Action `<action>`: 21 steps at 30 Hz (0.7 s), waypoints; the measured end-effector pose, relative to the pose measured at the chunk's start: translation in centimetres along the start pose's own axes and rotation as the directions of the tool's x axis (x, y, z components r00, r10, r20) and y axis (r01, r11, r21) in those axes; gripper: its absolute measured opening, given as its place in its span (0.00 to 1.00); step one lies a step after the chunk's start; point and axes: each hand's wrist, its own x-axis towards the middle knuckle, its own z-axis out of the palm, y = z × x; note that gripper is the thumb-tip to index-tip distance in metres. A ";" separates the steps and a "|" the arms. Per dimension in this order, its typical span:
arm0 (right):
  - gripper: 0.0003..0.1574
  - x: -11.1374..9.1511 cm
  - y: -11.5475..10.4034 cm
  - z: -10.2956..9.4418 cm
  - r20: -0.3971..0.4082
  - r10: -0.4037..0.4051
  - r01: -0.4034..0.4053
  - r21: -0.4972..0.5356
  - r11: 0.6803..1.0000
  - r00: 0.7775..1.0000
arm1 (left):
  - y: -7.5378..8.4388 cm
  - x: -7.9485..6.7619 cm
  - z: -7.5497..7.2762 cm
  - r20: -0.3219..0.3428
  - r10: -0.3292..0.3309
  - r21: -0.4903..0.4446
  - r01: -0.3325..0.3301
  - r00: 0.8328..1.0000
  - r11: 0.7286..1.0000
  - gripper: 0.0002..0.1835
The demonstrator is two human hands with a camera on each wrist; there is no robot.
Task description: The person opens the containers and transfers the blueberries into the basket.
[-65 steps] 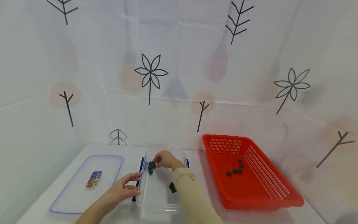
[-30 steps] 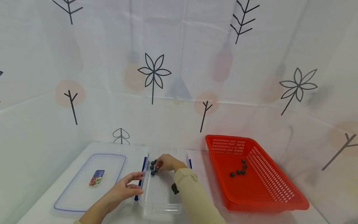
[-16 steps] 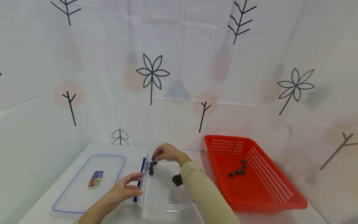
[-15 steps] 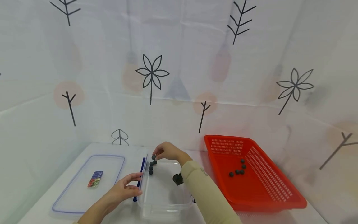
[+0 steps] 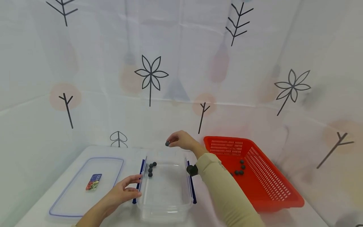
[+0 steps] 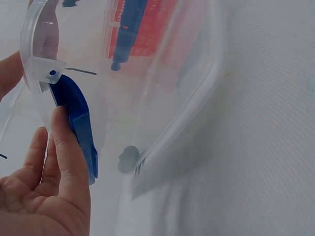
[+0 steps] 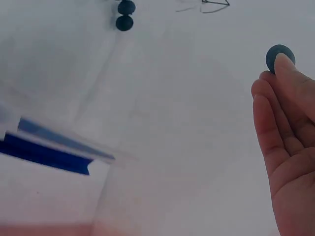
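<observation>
My right hand [image 5: 183, 140] pinches one dark blueberry [image 5: 167, 143] between thumb and fingertips, above and beyond the far end of a clear plastic box [image 5: 165, 208]. In the right wrist view this blueberry [image 7: 274, 53] sits at the tips, the other fingers lying behind it. Several blueberries [image 5: 150, 170] lie in a short row inside the box, along its left wall. My left hand [image 5: 120, 193] rests its fingertips against the box's left side; in the left wrist view a finger touches the hanging blue latch [image 6: 78, 118].
A clear lid [image 5: 66, 200] with a blue edge and a printed label [image 5: 93, 182] lies to the left. On the right stands a red perforated basket [image 5: 269, 203] holding several blueberries [image 5: 241, 172], partly hidden by the right sleeve [image 5: 224, 189]. A patterned sheet [image 5: 181, 78] hangs behind.
My right hand has picked a blueberry out of the row in the box, then lifted it up, away and to the right. The left hand stays at the box's side.
</observation>
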 end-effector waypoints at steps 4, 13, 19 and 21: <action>0.12 -1.1 0.9 -2.0 -0.054 0.029 -0.028 0.010 1.000 0.998 | 0.0 0.0 -0.1 0.012 0.004 0.002 -0.004 1.000 1.000 0.38; 0.13 -4.4 3.2 -5.9 -0.147 0.106 -0.107 0.002 0.994 0.983 | 0.0 0.0 -0.3 0.049 0.019 -0.017 -0.019 0.999 1.000 0.38; 0.14 -6.8 4.6 -7.9 -0.173 0.113 -0.123 -0.050 0.991 0.978 | 0.1 -0.1 -0.3 0.045 0.014 -0.017 -0.013 0.999 1.000 0.38; 0.14 -7.6 4.9 -8.4 -0.181 0.118 -0.133 -0.072 0.988 0.976 | 0.1 -0.1 -0.3 0.044 0.014 -0.016 -0.013 0.999 1.000 0.38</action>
